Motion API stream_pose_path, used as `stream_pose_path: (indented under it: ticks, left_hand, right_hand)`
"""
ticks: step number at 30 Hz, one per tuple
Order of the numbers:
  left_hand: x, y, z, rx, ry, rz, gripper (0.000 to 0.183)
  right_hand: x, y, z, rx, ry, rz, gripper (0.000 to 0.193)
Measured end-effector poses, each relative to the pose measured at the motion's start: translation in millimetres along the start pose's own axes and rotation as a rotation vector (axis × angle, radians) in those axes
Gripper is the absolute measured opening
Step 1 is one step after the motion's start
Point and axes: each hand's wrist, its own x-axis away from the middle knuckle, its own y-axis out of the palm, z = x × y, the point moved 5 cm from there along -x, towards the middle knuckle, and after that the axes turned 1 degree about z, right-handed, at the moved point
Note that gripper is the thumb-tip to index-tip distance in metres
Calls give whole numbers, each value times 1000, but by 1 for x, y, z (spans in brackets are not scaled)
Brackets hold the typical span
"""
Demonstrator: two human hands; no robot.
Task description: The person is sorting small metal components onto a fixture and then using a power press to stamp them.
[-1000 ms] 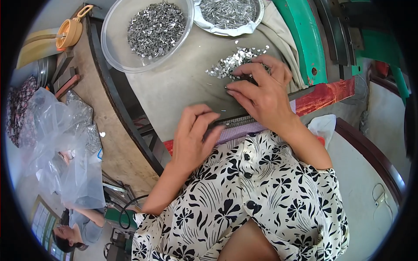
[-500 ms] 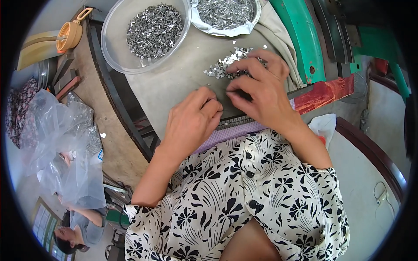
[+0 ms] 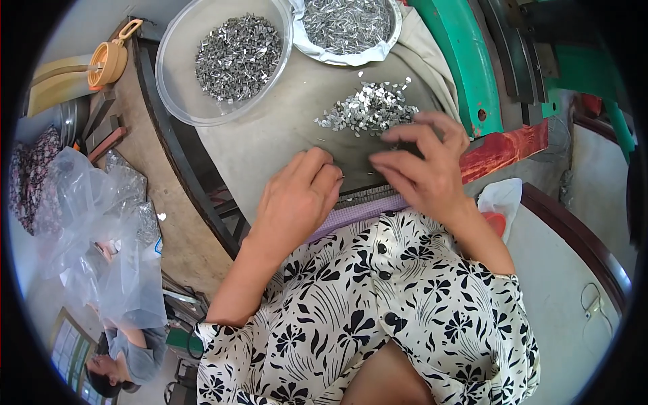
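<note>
My left hand (image 3: pixel 300 192) is closed in a pinch over the near part of the grey cloth (image 3: pixel 270 142). The tip of a thin metal pin (image 3: pixel 343 177) pokes out from its fingertips. To the right, my right hand (image 3: pixel 432 165) is slightly blurred, its fingers apart and curved, with no piece visible between them. Close by its thumb is another thin metal pin (image 3: pixel 370 173); whether they touch I cannot tell. Just beyond the right fingers lies a loose pile of small shiny flat metal pieces (image 3: pixel 371 108).
A clear plastic tub (image 3: pixel 177 101) holds many small metal parts. Beside it, a lined bowl (image 3: pixel 347 57) contains thin metal pins. A green machine frame (image 3: pixel 466 67) borders the right. Plastic bags (image 3: pixel 101 236) lie to the left, and another person (image 3: pixel 128 358) is at lower left.
My right hand has drawn back right and nearer from the pile, uncovering more of it, and its fingers have spread. The left hand keeps its pinch and has barely moved.
</note>
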Motion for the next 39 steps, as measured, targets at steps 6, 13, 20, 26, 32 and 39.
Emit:
stream_pose_path:
  ticks: [6,13,20,26,32,39]
  left_hand:
    - [-5,-17,-2,169,-126,65,14]
    - [-73,-41,13,-77,143,413,14]
    - [-81,-36,16,-157,207,372,11]
    - [-1,-17,7,143,-58,261,18]
    - [27,4,8,197,-123,225,19]
    - [3,-11,-7,32,-109,363,16]
  right_hand:
    - [-33,10,3,82,-115,-74,21]
    - [-42,11,1,36,-80,-115,12]
    - [-13,-6,3,-56,-11,-40,18]
    - [27,-2,-13,-42,-48,-55,15]
    - [21,-5,-7,-29,-6,-68,18]
    - [-6,4,-10,-3,-46,-268,14]
